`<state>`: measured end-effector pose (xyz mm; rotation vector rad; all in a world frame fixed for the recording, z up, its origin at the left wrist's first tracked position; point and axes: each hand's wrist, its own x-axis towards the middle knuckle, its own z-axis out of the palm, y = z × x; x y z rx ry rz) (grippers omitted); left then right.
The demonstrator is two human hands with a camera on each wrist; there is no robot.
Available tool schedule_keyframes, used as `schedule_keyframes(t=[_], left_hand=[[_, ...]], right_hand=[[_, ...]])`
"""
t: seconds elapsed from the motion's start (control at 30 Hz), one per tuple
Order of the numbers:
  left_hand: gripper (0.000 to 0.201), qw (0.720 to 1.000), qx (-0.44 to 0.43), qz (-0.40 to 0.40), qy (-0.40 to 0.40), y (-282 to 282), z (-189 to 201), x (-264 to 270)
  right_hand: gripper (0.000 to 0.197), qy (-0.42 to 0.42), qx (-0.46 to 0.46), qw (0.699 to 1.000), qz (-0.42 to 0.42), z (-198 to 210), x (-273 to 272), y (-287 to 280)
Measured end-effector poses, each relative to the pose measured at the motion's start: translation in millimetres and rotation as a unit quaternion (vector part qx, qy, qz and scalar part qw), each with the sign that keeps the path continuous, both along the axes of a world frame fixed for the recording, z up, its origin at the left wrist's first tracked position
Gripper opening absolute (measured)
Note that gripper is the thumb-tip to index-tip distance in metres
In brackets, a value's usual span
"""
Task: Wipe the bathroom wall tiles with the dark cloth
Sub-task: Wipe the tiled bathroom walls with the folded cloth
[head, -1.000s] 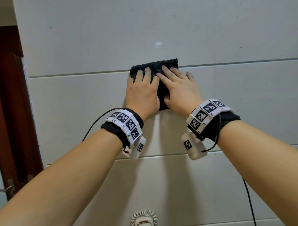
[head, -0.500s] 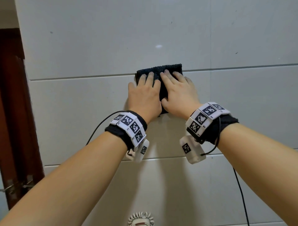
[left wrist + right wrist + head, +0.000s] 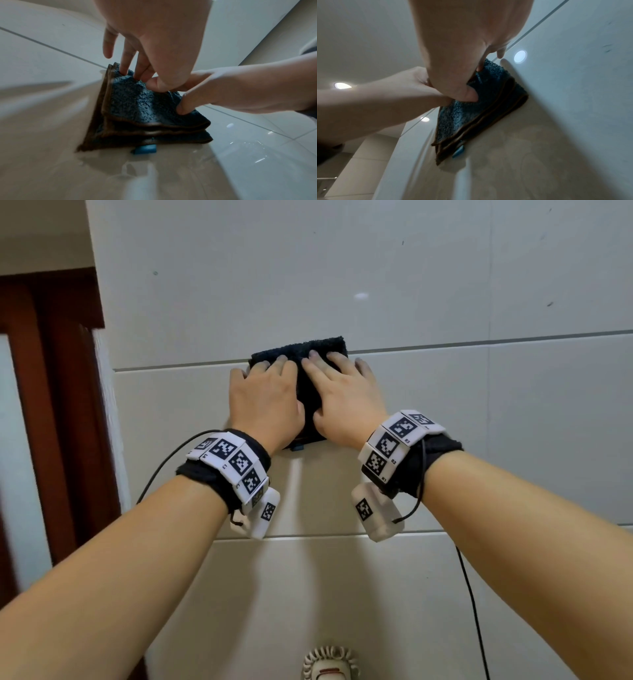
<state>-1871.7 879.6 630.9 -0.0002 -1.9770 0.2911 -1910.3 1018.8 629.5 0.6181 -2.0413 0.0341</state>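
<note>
Folded dark terry cloth (image 3: 298, 355) has slid rightward along the pale wall tiles (image 3: 445, 412); left hand (image 3: 265, 402) and right hand (image 3: 346, 398) press flat-fingered; wiping continues.

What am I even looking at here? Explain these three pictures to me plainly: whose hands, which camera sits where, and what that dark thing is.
No machine here: a person is cleaning with bare hands. The wide picture comes from a camera on the person's head, looking at a wall of pale tiles. The other two come from small cameras strapped under each wrist, looking along the hand; the checkered bands on the wrists belong to that gear.

The dark thing is a folded cloth, with a small blue tag at its lower edge. It lies flat against the wall, over a joint between two tiles. The left hand and right hand press on it side by side, fingers mostly straight. A dark wooden door frame stands at the left.
</note>
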Motion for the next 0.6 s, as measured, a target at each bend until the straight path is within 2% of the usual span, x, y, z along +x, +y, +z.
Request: schedule_keyframes(t=[0.17, 0.33, 0.6], left_hand=[[0.036, 1.000, 0.010, -0.024, 0.005, 8.5, 1.7, -1.9], [0.040, 0.998, 0.008, -0.046, 0.031, 18.8, -3.6, -13.7], [0.048, 0.997, -0.019, -0.081, 0.004, 90.3, -3.2, -23.9]], right_hand=[[0.082, 0.007, 0.015, 1.000, -0.008, 0.0, -2.6, 9.8], [0.082, 0.004, 0.016, 1.000, -0.016, 2.6, -3.4, 25.5], [0.087, 0.003, 0.002, 0.998, -0.069, -3.3, -9.3, 107.1]])
